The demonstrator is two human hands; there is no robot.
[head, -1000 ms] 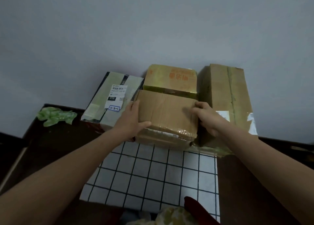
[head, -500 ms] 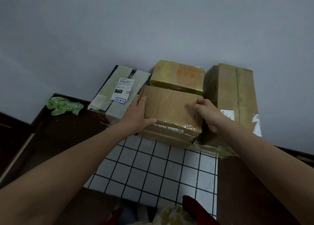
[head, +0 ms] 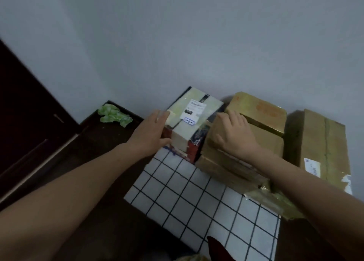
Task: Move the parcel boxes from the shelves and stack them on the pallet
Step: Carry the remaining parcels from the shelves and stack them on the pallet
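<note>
A parcel wrapped in pale tape with a white label (head: 195, 119) stands on the white checked sheet (head: 197, 197) by the wall. My left hand (head: 151, 134) presses flat against its left side, thumb at the front corner. My right hand (head: 234, 134) lies over the plain brown box (head: 266, 142) beside it, fingertips reaching into the gap at the labelled parcel's right side. A yellowish box with red print (head: 258, 109) sits behind the brown one. A tall brown carton (head: 325, 146) stands at the far right.
The grey wall (head: 197, 44) is right behind the boxes. A crumpled green thing (head: 113, 115) lies on the dark floor at the left, near a dark door (head: 25, 111). A dark red object (head: 216, 249) shows at the bottom edge.
Both hands left the sides of the plain brown box and shifted left. They now flank the labelled parcel. The view also swung to the left.
</note>
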